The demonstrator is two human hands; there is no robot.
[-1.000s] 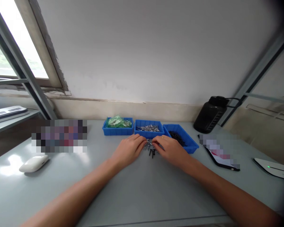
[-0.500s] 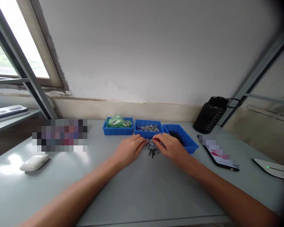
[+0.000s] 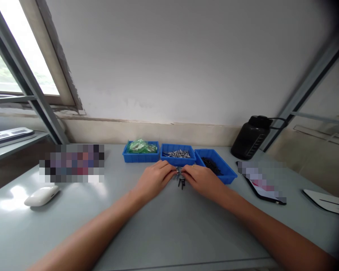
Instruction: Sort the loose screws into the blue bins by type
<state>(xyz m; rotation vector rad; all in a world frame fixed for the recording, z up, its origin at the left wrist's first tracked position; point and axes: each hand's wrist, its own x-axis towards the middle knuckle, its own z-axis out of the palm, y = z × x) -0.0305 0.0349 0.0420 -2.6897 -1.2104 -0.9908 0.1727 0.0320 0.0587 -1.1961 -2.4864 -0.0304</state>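
Forearms run in from the bottom edge, cut off below the elbows, across the grey table [image 3: 164, 229]. The left hand [image 3: 155, 178] and right hand [image 3: 202, 177] lie palm down, close together, fingers curled inward over a small heap of screws [image 3: 181, 182] on the tabletop just in front of the trays. The fingertips cover most of the heap; only a few dark and silvery pieces show in the gap. Whether either hand pinches a screw cannot be told.

A white mouse [image 3: 41, 195] sits well to the left. On the right, a phone [image 3: 268, 194] lies flat with its screen partly pixelated, and a flat white device [image 3: 326, 201] is cut off by the frame edge. Another pixelated patch hides something on the left.

Just beyond the hands stand three blue trays in a row, touching:
- The left tray [image 3: 138, 158] holds green plastic bags.
- The middle tray [image 3: 177, 145] holds silver screws.
- The right tray [image 3: 228, 176] holds black screws.

A black bottle [image 3: 251, 137] stands by the wall, its white scale marks too small to read. A power strip [image 3: 8, 134] lies on the window ledge.
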